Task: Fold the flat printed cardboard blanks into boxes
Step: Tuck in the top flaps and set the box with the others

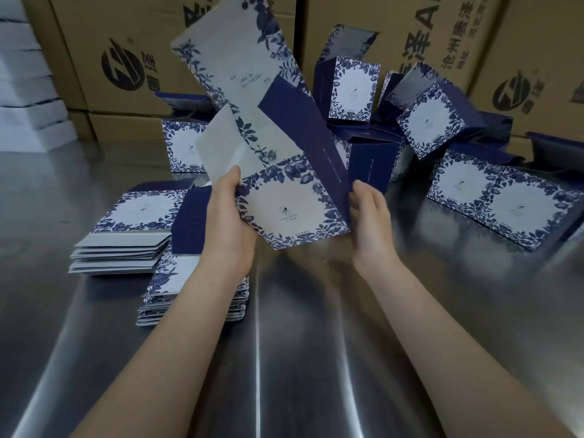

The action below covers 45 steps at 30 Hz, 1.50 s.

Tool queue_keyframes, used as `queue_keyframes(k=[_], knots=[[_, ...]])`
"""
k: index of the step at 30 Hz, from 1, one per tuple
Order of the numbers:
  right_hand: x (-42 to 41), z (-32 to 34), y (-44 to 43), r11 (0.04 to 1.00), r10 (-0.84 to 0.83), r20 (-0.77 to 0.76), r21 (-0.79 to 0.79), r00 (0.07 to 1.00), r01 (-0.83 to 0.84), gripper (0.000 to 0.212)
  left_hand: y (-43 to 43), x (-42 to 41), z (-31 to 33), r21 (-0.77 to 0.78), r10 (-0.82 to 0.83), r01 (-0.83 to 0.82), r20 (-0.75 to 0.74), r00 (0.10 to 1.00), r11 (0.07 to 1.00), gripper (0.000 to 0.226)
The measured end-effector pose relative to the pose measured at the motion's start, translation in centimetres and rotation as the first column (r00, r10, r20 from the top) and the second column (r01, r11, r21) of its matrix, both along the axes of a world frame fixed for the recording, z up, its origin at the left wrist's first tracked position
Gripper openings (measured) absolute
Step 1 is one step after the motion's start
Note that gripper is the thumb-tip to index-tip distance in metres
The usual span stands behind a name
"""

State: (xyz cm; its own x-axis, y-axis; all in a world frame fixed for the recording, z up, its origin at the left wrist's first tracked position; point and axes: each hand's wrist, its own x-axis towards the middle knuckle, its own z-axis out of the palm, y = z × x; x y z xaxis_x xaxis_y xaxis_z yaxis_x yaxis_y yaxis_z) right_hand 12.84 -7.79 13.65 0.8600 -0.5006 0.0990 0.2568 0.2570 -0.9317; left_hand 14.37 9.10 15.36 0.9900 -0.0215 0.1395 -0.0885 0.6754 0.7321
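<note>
At 9 o'clock from our hands, two stacks of flat blanks (126, 235) lie fanned on the steel table (316, 358). Our left forearm lies across the nearer one, so a careless elbow could scatter it.

Our left hand (227, 216) grips the blank (284, 203) we are working on, held in the air at centre. The thumb is on its printed face at the left edge and the fingers are curled behind. If that grip slackens, the long flap rising toward 12 o'clock could swing and crease off its score line.

Our right hand (369, 219) rests on the navy side panel (316, 147), with fingers nearly straight and pressing rather than pinching, as far as we can tell. If we push before the panel squares up, we judge the board may buckle or the glued seam may split.

At 1 to 3 o'clock the folded boxes (354, 86) sit in a loose heap close behind, where the tall flap could knock one over.
</note>
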Motion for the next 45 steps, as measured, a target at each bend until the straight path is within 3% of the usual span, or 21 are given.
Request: queue_keyframes(k=[2, 5, 7, 9, 14, 17, 24, 26, 28, 31, 33, 36, 39, 45], knots=[[-0.5, 0.6, 0.4, 0.985, -0.090, 0.083, -0.138, 0.992, 0.101, 0.018, -0.1, 0.0, -0.2, 0.084, 0.096, -0.100, 0.051, 0.994, 0.991, 0.031], [-1.5, 1.7, 1.2, 0.945, -0.021, 0.247, -0.310, 0.969, 0.100, 0.034, -0.3, -0.5, -0.6, 0.228, 0.209, -0.243, 0.161, 0.964, 0.943, 0.044], [-1.9, 1.9, 1.8, 0.907, 0.079, 0.308, -0.416, 0.948, 0.060, 0.049, -0.5, -0.7, -1.0, 0.289, 0.203, -0.260, 0.213, 0.956, 0.921, 0.064], [-2.0, 1.7, 2.2, 0.854, 0.101, 0.317, -0.514, 0.943, 0.081, 0.054, -0.7, -0.8, -1.3, 0.334, 0.145, -0.216, 0.225, 0.963, 0.917, 0.069], [-1.7, 1.2, 2.3, 0.841, -0.029, 0.364, -0.495, 0.931, 0.220, 0.033, -0.9, -0.7, -1.3, 0.437, 0.038, -0.116, 0.184, 0.982, 0.892, 0.069], [-1.7, 0.9, 2.3, 0.817, -0.060, 0.363, -0.517, 0.930, 0.255, 0.023, -1.4, -0.6, -1.4, 0.466, 0.052, -0.104, 0.123, 0.991, 0.879, 0.057], [-1.7, 0.3, 2.5, 0.759, -0.089, 0.270, -0.605, 0.959, 0.241, 0.028, -2.2, -0.9, -2.1, 0.521, 0.136, -0.142, 0.050, 0.989, 0.842, 0.067], [-2.1, 0.6, 2.7, 0.690, -0.109, 0.287, -0.667, 0.952, 0.281, 0.039, -2.3, -0.9, -2.4, 0.532, 0.161, -0.172, 0.067, 0.985, 0.829, 0.067], [-2.7, 1.0, 3.5, 0.550, -0.128, 0.410, -0.729, 0.903, 0.409, 0.049, -2.4, -1.0, -3.0, 0.545, 0.174, -0.201, 0.101, 0.979, 0.814, 0.069], [-4.0, 1.7, 5.2, 0.378, -0.043, 0.653, -0.690, 0.757, 0.617, 0.041, -2.6, -1.2, -3.3, 0.578, 0.179, -0.222, 0.132, 0.975, 0.785, 0.068], [-4.7, 1.7, 6.4, 0.367, 0.033, 0.730, -0.644, 0.682, 0.671, 0.032, -2.9, -1.5, -3.3, 0.603, 0.189, -0.260, 0.180, 0.965, 0.754, 0.060], [-5.1, 1.8, 7.9, 0.453, 0.056, 0.598, -0.729, 0.800, 0.513, 0.036, -3.0, -1.9, -3.3, 0.585, 0.180, -0.249, 0.175, 0.968, 0.772, 0.056], [-4.3, 2.1, 7.8, 0.349, -0.051, 0.299, -0.889, 0.953, 0.297, 0.030, -2.9, -1.9, -3.3, 0.585, 0.171, -0.208, 0.119, 0.978, 0.783, 0.058], [-1.3, 3.6, 6.0, 0.307, -0.198, -0.166, -0.946, 0.966, -0.100, 0.028, -3.4, -1.7, -3.5, 0.524, 0.179, -0.171, 0.035, 0.983, 0.834, 0.058]])
